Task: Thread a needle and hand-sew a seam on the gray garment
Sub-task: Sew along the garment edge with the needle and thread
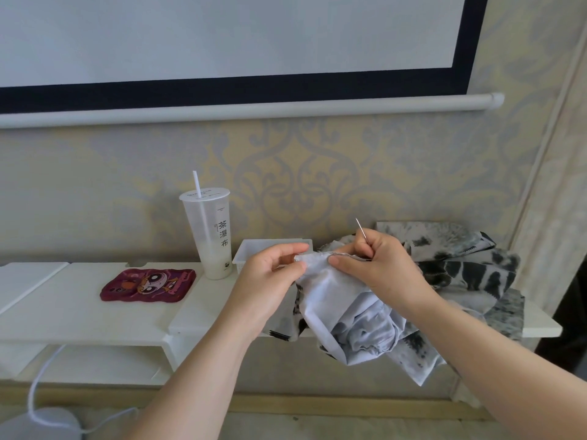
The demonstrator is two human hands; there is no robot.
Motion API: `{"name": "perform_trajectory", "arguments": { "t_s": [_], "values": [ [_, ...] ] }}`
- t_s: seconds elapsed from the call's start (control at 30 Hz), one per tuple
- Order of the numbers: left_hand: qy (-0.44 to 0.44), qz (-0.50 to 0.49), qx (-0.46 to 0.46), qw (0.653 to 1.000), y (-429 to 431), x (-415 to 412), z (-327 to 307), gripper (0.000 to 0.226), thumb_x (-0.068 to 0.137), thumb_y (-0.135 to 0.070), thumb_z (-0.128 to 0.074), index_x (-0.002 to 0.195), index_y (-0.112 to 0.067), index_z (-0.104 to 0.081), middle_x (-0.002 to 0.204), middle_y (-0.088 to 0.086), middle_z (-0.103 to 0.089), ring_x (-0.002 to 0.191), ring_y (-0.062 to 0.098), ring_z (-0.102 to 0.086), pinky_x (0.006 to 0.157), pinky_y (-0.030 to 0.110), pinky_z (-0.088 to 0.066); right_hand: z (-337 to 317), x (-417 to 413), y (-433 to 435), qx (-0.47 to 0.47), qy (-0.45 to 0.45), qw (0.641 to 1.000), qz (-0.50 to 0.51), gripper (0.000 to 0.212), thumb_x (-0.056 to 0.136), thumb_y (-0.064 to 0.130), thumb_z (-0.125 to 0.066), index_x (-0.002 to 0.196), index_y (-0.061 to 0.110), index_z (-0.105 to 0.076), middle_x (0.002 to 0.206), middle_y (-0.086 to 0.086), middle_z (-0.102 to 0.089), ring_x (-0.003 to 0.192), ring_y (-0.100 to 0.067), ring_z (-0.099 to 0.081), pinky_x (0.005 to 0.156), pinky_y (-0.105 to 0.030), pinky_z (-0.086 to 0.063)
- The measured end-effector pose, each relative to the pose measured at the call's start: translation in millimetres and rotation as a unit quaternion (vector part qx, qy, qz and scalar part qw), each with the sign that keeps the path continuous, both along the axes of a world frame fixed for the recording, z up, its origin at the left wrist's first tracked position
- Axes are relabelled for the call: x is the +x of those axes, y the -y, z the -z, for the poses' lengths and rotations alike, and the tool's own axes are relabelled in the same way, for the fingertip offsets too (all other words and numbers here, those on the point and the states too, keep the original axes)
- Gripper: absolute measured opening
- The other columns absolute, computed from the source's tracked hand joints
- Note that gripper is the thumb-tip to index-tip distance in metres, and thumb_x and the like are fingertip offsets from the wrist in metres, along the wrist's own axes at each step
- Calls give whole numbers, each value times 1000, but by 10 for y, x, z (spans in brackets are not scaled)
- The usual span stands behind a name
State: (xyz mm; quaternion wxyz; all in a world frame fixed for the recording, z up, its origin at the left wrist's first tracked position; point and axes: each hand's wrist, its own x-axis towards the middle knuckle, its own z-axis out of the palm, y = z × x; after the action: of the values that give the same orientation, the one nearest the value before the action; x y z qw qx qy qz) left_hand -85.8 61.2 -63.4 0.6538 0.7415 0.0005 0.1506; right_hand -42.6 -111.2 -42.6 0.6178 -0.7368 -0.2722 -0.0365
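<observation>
**Head view.** The gray garment is held in the air over the front edge of the white counter, at about 4 o'clock from frame centre. Its lower folds hang down past the counter edge.

The left hand holds the garment's upper edge at the 9 o'clock end. Its fingers are closed narrow, pinching the cloth against the thumb.

The right hand holds the same edge at the 3 o'clock end. The thumb presses on the cloth. The curled fingers grip the needle, whose free end projects toward 11 o'clock above the knuckles.

A plastic cup with a straw stands upright on the counter at 9 o'clock from the left hand. A white tray sits just behind that hand, at 12 o'clock. A red cartoon-print pouch lies flat at 8 o'clock from the cup. Black-and-white patterned fabric is piled at 3 o'clock from the right hand. A projector screen hangs on the wall at 12 o'clock. A white cable trails below the counter at 7 o'clock.
</observation>
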Motion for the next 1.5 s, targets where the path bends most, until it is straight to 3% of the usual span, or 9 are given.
{"name": "perform_trajectory", "arguments": {
  "t_s": [0.17, 0.43, 0.6, 0.77, 0.93, 1.17, 1.3, 1.4, 1.5],
  "values": [
    [-20, 40, 13, 999, 108, 32, 4, 40, 68, -42, -71, 107, -33, -64, 107, -10, -70, 99, 2, -66, 90, 24, -50, -11, -31, -5, 4, 11, 1000, -10, 48, 81, -1, -68, 61, 12, -27, 71, -1, -71, 61, 3, -63, 53, -8, -42],
    [-18, 19, -49, 998, 126, 80, 22, 7, 85, -17, -69, 89, -12, -71, 87, 6, -72, 83, 17, -66, 81, 34, -52, 19, 23, 33, -11, 26, 999, -15, 50, 80, 1, -71, 61, 13, -26, 81, -10, -73, 74, -9, -69, 58, -14, -47],
    [-11, 15, -46, 999, 146, 84, 35, 6, 86, -15, -67, 89, -10, -70, 78, -1, -71, 75, 10, -65, 70, 23, -52, 46, 48, 35, -41, 35, 999, 4, 51, 80, 7, -73, 62, 14, -26, 80, -9, -72, 76, -14, -69, 61, -20, -49],
    [-15, 26, -4, 1000, 132, 81, 38, 7, 89, -16, -65, 90, -19, -72, 82, -5, -74, 76, 6, -68, 67, 19, -53, 35, 85, 83, -61, 26, 998, -17, 47, 85, 16, -68, 67, 15, -25, 52, 15, -54, 53, -7, -39, 51, -18, -37],
    [-33, 38, 6, 999, 146, 85, 33, 11, 89, -20, -64, 82, -22, -71, 73, -10, -70, 69, 3, -64, 61, 18, -47, 0, 93, 138, -97, 35, 994, -22, 45, 85, 16, -68, 67, 14, -27, 58, 4, -47, 54, -6, -37, 50, -13, -37],
    [-52, 33, -4, 998, 170, 78, 39, 8, 90, -20, -63, 92, -17, -71, 78, -6, -73, 71, 9, -65, 63, 24, -48, -126, 195, 189, -140, 8, 990, -15, 35, 100, 18, -33, 67, 12, -42, 57, 11, -49, 57, -7, -41, 60, -19, -36],
    [-44, 27, 6, 999, 154, 66, 30, 9, 90, -21, -63, 90, -17, -71, 79, -4, -73, 74, 10, -65, 71, 30, -51, -145, 261, 196, -332, 134, 933, -14, 27, 101, 18, -36, 87, 18, -59, 68, 11, -54, 56, 0, -44, 59, -17, -37],
    [-41, 27, 8, 999, 142, 63, 31, 9, 90, -20, -63, 90, -17, -71, 80, -4, -73, 76, 10, -65, 74, 31, -51, -141, 294, 200, -441, 226, 868, -11, 30, 100, 18, -39, 112, 25, -65, 101, 12, -63, 90, -4, -55, 83, -25, -46],
    [-40, 28, 14, 999, 135, 63, 33, 9, 90, -20, -63, 91, -16, -71, 80, -5, -74, 75, 8, -66, 71, 26, -52, -171, 264, 184, -465, 243, 851, -7, 33, 99, 15, -40, 115, 27, -66, 109, 7, -64, 99, -10, -56, 87, -31, -46]
  ]
}}
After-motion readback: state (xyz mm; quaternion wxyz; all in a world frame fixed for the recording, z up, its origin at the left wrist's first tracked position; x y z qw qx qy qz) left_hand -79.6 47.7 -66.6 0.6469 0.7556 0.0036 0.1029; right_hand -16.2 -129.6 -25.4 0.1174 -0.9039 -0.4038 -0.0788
